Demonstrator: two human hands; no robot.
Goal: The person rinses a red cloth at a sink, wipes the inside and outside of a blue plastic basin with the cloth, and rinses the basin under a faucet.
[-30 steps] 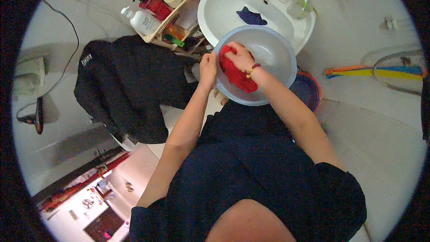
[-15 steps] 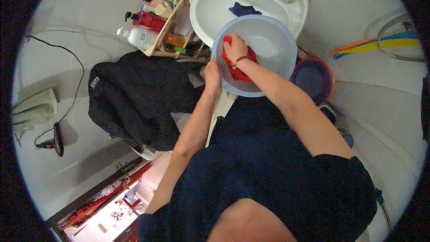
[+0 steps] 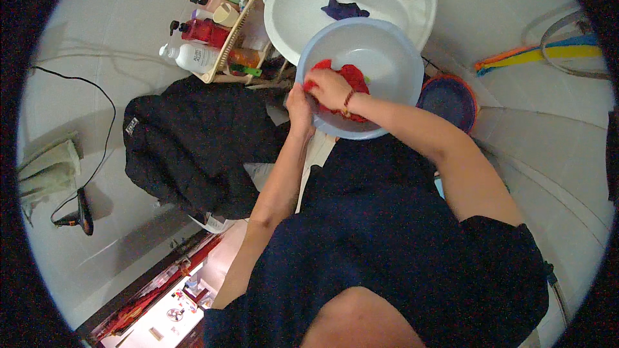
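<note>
Now my R hand (image 3: 330, 89) has slid left in the blue basin (image 3: 394, 67), fingers curled on red cloth (image 3: 354, 77) inside; L hand (image 3: 298, 111) grips basin edge, so cloth's prob. being worked there.

The head camera, the left of two worn side by side on the person's head, looks steeply down and slightly forward. The dark shirt (image 3: 387, 245) is nearest the lens and fills the lower middle. The blue basin (image 3: 390, 58) lies farther off, above the centre, its open top facing the lens and covering part of the sink's (image 3: 426, 13) near edge. Straight lines bend toward the fisheye's dark round border, which cuts off the corners.
</note>
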